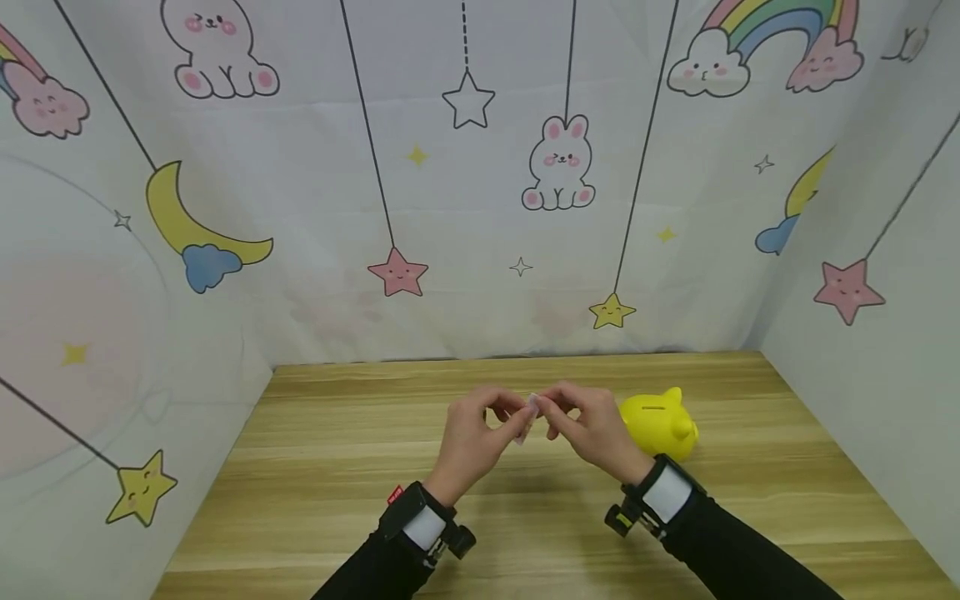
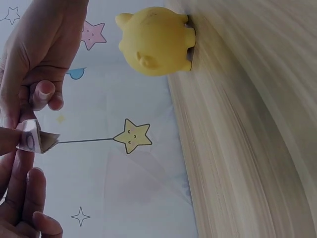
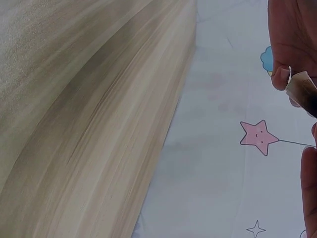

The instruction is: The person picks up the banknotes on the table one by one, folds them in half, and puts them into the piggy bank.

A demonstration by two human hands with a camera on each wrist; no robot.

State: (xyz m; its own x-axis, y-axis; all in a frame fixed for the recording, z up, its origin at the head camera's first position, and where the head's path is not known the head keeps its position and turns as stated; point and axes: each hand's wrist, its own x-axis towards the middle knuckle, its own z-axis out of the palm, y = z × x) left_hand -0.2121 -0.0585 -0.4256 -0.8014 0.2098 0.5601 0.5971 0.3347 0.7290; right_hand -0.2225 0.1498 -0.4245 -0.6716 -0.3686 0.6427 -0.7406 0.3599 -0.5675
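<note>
In the head view, both hands meet above the table in front of the body. A small folded banknote (image 1: 521,437) is between their fingertips. My left hand (image 1: 480,429) pinches one side of it with thumb and fingers, and my right hand (image 1: 588,421) pinches the other side. The left wrist view shows the folded banknote (image 2: 30,137) close up, with a printed zero on its pale face and its folds standing apart. Part of the folded note (image 3: 300,90) also shows at the right wrist view's edge. Just behind the right hand stands a yellow piggy bank (image 1: 660,425), slot on top.
The wood-grain table (image 1: 337,467) lies under both hands. A white cloth backdrop (image 1: 465,217) printed with stars, rabbits and clouds rises at its far edge, with side walls at left and right. Each wrist carries a strapped camera (image 1: 427,525).
</note>
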